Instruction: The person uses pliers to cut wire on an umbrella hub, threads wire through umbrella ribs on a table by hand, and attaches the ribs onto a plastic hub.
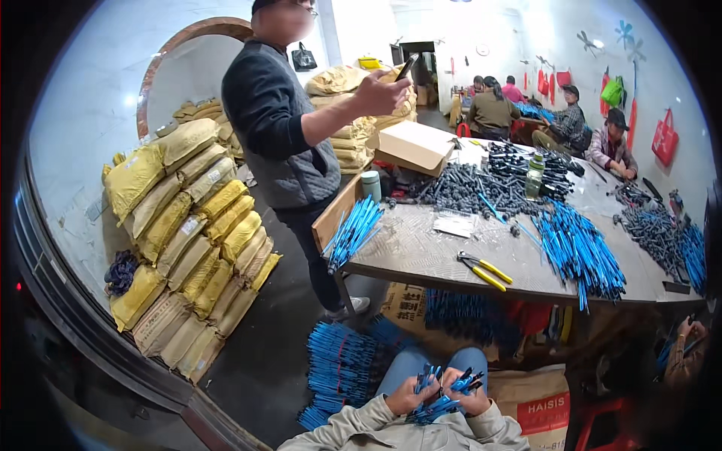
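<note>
Over my lap, my left hand (pixel 406 396) is closed around a bundle of thin blue rods (pixel 436 408) with dark ends. My right hand (pixel 474 400) is closed on the same bundle from the other side, where rod ends stick out above the fingers. What kind of part the rods are, I cannot tell. Left of my knees stand stacked bundles of similar blue rods (pixel 338 361). On the table ahead lie a large heap of blue rods (pixel 579 244), a smaller pile (pixel 355 229) at the left corner, and yellow-handled pliers (pixel 485 270).
The metal-topped table (pixel 406 252) carries black plastic parts (pixel 481 184), an open cardboard box (pixel 414 146), a bottle (pixel 535 178) and a cup (pixel 371 186). Sacks (pixel 188 225) are stacked at left. A person (pixel 282 128) stands holding a phone (pixel 407 68); several others sit farther back.
</note>
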Demonstrator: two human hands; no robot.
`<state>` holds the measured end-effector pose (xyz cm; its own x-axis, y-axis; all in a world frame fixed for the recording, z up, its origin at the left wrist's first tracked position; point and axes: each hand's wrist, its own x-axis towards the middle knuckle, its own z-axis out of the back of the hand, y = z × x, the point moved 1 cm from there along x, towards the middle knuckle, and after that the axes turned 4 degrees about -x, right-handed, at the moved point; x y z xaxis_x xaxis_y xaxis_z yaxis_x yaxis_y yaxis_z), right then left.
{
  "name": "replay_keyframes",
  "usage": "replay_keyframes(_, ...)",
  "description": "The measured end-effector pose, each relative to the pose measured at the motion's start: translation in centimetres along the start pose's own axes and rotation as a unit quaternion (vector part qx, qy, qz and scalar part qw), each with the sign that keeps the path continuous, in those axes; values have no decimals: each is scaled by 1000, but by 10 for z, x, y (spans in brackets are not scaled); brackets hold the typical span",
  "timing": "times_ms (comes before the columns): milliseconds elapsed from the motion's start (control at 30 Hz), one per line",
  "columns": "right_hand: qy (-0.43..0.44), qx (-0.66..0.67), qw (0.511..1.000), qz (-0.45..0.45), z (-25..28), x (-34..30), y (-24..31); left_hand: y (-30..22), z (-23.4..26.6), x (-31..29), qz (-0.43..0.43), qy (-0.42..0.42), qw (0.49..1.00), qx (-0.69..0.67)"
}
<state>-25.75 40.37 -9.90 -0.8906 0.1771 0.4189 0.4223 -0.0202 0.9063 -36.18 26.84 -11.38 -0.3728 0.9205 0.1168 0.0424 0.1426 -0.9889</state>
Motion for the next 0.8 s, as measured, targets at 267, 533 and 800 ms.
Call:
replay_keyframes(267,-62,52,995,-51,7,-9,1,-11,-5,11,18,2,1000,18)
replay_keyframes(533,-83,58,994,-42,6,-17,11,-21,-13,15,32,28,999,34)
replay_keyframes(800,-75,67,994,-36,8,-23,9,-12,-5,13,93,22,994,45)
